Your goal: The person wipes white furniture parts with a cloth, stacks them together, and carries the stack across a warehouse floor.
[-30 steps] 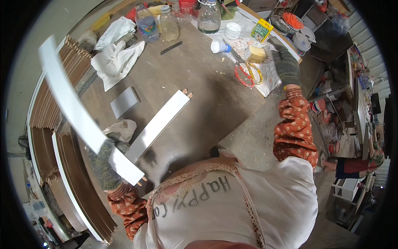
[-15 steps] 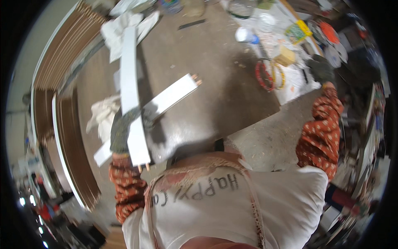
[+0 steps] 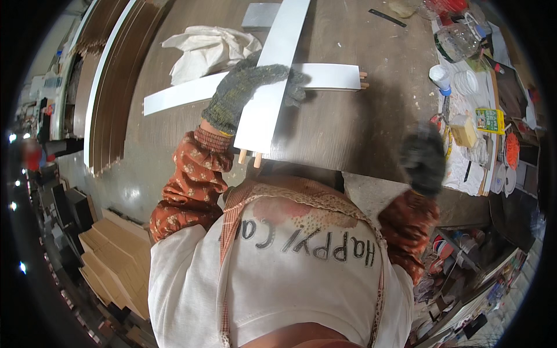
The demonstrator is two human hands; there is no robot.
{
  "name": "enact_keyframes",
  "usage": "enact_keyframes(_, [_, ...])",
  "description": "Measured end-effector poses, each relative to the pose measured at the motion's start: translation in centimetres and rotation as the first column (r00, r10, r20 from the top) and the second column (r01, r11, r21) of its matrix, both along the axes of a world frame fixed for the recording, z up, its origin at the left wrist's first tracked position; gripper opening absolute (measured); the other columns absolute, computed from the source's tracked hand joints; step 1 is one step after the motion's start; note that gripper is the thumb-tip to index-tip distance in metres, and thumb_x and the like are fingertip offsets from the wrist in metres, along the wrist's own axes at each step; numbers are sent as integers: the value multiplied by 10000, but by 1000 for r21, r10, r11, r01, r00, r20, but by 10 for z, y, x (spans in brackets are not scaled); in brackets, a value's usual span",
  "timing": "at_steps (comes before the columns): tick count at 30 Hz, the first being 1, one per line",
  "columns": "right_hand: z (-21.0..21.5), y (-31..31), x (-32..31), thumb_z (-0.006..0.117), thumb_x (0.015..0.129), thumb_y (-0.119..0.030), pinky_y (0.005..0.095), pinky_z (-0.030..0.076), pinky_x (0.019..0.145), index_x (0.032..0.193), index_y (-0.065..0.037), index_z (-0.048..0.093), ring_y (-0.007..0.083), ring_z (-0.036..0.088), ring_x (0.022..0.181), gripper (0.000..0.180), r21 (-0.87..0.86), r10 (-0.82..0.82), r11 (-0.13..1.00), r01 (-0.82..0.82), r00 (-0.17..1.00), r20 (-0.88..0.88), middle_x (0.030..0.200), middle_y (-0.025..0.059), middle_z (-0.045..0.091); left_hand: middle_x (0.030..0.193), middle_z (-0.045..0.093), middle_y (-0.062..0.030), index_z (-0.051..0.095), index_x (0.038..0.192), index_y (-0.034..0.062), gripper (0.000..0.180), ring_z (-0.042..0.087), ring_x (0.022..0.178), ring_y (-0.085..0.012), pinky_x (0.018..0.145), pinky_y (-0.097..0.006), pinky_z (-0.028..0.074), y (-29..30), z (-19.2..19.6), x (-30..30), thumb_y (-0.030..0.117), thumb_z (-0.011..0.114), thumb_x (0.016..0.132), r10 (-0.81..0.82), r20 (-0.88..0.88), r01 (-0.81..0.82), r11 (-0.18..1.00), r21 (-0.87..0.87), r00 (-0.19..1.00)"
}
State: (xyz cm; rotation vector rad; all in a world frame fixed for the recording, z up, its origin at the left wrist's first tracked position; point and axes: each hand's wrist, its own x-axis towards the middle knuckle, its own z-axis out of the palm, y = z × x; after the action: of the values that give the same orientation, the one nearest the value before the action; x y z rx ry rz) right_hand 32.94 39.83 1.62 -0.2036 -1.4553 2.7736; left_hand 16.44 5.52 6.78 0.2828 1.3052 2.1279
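My left hand (image 3: 232, 95), in a dark grey-green work glove, is closed round a long white board (image 3: 259, 122). Two wooden dowels (image 3: 250, 158) stick out of that board's near end. Crossing beneath it on the table is a second white board (image 3: 336, 76), also with dowels at its right end. My right hand (image 3: 423, 156), in a dark glove, is over the right part of the table, nearest to the white sheet with small supplies. Motion smears its fingers, so I cannot see whether it holds anything.
A crumpled white cloth (image 3: 209, 55) and a grey block (image 3: 260, 16) lie behind my left hand. Brown panels (image 3: 113, 104) stand stacked at the left. On the right are a white cup (image 3: 439, 75), a yellow sponge-like block (image 3: 463, 130), a yellow packet (image 3: 490, 120) and jars (image 3: 455, 43).
My right hand has come back from the supplies on the far right, nearer to my body. The view has turned. My left hand keeps its hold on the white board.
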Motion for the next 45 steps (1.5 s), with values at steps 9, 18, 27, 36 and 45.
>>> enact_keyframes(9, [5,-137,-53,637,795,-30,312,524,691,1088,-15,579,205,606,837,299,224,617,782,-581,773,-147,991,111,616,997,643,-199,559,1065,-78,339,662,783,-237,688,-316,554,-3,-1,-2,194,593,864,32,210,-18,998,-66,977])
enact_keyframes(18, [10,-153,-58,605,820,-49,317,525,752,1025,-2,611,214,605,889,211,868,603,434,242,638,-479,989,113,614,1020,638,-184,565,1074,-73,307,653,817,-217,705,-282,544,-1,13,1,165,566,880,43,-98,-57,988,-146,994])
enact_keyframes(27, [-14,-133,-51,638,762,-53,338,482,841,1072,-54,616,238,570,1006,310,879,638,228,419,617,-460,1071,77,601,1063,631,-137,551,1167,-10,366,615,945,-210,799,-324,500,-6,18,-1,162,580,845,-87,-210,18,950,-311,974])
enact_keyframes(36, [-6,-127,-64,655,736,-80,372,484,824,1002,-51,642,240,586,963,269,859,619,324,396,598,-509,1011,89,631,963,660,-173,600,1018,-89,298,657,760,-204,699,-276,543,3,26,2,170,579,872,26,-42,-33,985,-172,999])
enact_keyframes(45, [6,-122,-70,632,745,-95,386,473,834,1007,-61,642,254,583,973,265,881,683,292,373,563,-465,1053,94,618,948,660,-165,600,1015,-87,293,651,761,-200,692,-272,537,5,28,2,167,574,872,69,-75,-83,974,-210,995])
